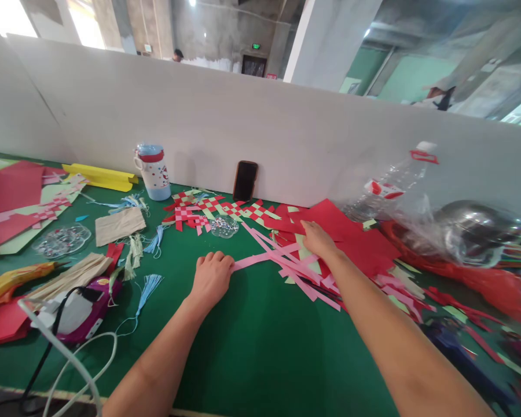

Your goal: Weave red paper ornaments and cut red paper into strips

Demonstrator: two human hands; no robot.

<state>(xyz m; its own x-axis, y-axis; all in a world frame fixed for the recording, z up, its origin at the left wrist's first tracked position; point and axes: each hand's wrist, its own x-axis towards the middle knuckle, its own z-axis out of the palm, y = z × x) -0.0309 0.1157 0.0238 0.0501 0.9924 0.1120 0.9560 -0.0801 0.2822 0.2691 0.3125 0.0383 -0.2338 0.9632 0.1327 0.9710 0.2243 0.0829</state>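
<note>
My left hand [212, 277] is closed in a fist on the green table [252, 347], pinching the near end of a pink paper strip [260, 258] that runs right toward a heap of pink strips [306, 275]. My right hand [316, 239] lies over that heap, fingers curled down onto the strips and the red paper sheets [334, 223]; what it grips is hidden. Woven red, pink and pale green paper pieces [200, 211] lie just behind, beside a small clear dish of googly eyes [224, 226].
A white partition wall [286, 127] backs the table, with a phone [245, 180] leaning on it and a cartoon mug [153, 171]. Tassels, brown paper and a glue gun [80, 310] with cables lie left. A plastic bottle [391, 188] and bagged steel bowl [473, 229] sit right.
</note>
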